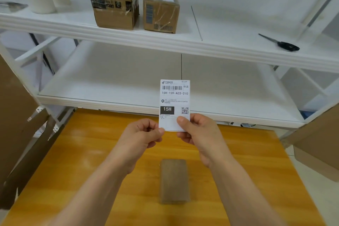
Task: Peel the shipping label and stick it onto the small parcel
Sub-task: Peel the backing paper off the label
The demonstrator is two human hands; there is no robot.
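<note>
- Up close, the right hand (197, 132) pinches the label (174, 101) at its near right corner, thumb on the printed face and fingers behind it.
- The left hand (141, 134) grips the near left corner, thumb and forefinger closed on the edge, the other fingers curled in.
- Held upright between both hands, the label faces the camera, with a barcode near its far end, the code 15H-159-A03-210 below that, and a black 15H block beside a QR code.
- Whether the backing has begun to part from the label cannot be told.
- The parcel (174, 180), small and brown, lies flat on the table (73, 170), nearer than the hands and between the forearms, touched by neither.
- Beyond the table stands a white shelf (229, 49).
- On its upper level, far left, sit a large box (113, 0) and, just right of it, a smaller box (161, 11); scissors (282, 43) lie well apart at the far right.
</note>
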